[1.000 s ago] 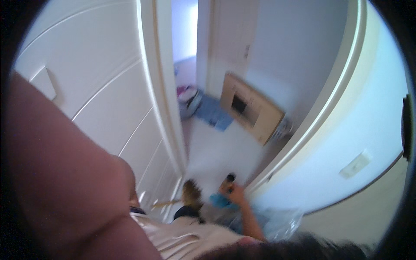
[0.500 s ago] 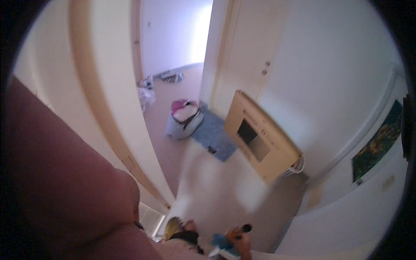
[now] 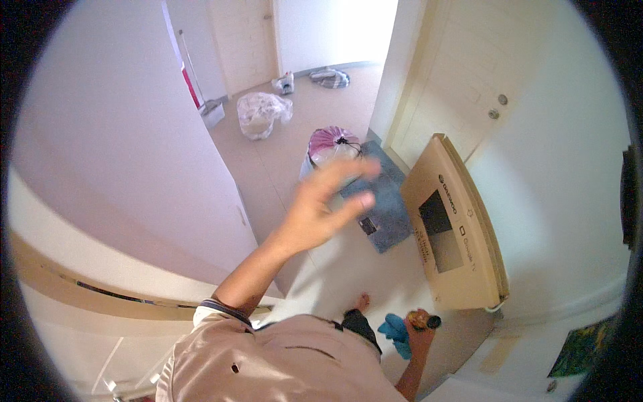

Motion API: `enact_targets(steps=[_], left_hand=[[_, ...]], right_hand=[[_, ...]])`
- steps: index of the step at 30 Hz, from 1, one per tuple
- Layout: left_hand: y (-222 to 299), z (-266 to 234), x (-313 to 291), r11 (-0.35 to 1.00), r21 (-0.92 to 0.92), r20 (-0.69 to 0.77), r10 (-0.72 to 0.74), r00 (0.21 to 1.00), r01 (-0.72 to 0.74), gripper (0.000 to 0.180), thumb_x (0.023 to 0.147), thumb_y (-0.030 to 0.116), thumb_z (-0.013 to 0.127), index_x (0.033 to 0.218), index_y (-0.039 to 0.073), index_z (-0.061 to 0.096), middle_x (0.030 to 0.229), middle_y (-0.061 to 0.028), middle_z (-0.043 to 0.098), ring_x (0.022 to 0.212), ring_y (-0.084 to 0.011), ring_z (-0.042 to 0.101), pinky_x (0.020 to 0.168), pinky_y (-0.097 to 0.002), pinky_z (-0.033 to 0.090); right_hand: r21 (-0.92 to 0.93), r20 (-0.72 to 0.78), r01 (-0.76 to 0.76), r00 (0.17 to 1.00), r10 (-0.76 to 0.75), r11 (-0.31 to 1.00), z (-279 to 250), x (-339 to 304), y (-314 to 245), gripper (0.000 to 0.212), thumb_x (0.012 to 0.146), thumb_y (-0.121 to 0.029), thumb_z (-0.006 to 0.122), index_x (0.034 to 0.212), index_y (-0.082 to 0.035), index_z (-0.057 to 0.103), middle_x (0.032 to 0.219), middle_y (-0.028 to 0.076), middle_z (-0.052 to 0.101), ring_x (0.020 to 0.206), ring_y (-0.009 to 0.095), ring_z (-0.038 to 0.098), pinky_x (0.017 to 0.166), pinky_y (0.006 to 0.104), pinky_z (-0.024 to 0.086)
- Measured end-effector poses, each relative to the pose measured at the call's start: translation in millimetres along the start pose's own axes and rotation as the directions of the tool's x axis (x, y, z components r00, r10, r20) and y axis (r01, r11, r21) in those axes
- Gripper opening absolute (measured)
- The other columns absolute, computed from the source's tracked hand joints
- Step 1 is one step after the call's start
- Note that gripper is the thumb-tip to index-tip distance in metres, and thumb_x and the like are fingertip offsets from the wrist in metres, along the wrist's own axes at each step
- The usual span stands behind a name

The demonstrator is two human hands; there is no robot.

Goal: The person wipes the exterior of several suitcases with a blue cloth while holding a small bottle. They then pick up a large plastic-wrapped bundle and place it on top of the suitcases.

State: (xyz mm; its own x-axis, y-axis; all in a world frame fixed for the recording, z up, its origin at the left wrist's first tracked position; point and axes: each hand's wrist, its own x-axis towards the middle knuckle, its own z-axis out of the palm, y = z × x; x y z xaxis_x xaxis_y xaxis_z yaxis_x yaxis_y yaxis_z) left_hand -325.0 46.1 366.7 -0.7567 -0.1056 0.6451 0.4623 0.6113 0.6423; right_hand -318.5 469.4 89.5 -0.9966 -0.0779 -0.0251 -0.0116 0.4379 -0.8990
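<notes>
Lettering marks a cardboard box (image 3: 461,234); right grip (image 3: 420,338) holds blue cloth (image 3: 398,332)

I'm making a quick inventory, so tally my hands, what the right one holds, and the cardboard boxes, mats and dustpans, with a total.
Hands: 2 (left hand, right hand)
Bottles: 1 (black-capped bottle, right hand)
Cloths: 1 (blue cloth, right hand)
Boxes: 1 (cardboard box)
Mats: 1 (blue-grey mat)
Dustpans: 1 (long-handled dustpan)
Total: 7

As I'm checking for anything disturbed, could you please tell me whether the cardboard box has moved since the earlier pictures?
No; judged against the door behind it, the cardboard box shows no visible shift either way.
</notes>
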Motion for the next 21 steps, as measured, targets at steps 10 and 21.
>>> enact_targets(steps=[10, 21], left_hand=[[-250.0, 136.8, -203.3, 0.344, 0.510, 0.359, -0.918, 0.168, 0.789, 0.058, 0.087, 0.051, 0.063, 0.128, 0.011, 0.061, 0.127, -0.0206, 0.060, 0.123, -0.0363, 0.053, 0.105, -0.0451, 0.041], [-445.9, 169.0, -24.4, 0.166, 0.377, 0.300, -0.953, 0.049, 0.911, 0.048, 0.090, 0.039, 0.065, 0.125, 0.005, 0.062, 0.123, -0.0186, 0.064, 0.113, -0.0328, 0.062, 0.097, -0.0424, 0.048]], right_hand=[[-0.207, 0.504, 0.343, 0.840, -0.201, 0.916, 100.7, 371.6, -71.0, 0.046, 0.071, -0.022, 0.083, 0.109, -0.007, 0.063, 0.103, 0.012, 0.065, 0.098, 0.029, 0.064, 0.088, 0.0420, 0.050], [-0.307, 0.473, 0.355, 0.862, -0.183, 0.883, 249.9, 661.0, -94.0, 0.046, 0.069, -0.024, 0.086, 0.108, -0.009, 0.065, 0.104, 0.012, 0.063, 0.098, 0.029, 0.064, 0.086, 0.0414, 0.050]])
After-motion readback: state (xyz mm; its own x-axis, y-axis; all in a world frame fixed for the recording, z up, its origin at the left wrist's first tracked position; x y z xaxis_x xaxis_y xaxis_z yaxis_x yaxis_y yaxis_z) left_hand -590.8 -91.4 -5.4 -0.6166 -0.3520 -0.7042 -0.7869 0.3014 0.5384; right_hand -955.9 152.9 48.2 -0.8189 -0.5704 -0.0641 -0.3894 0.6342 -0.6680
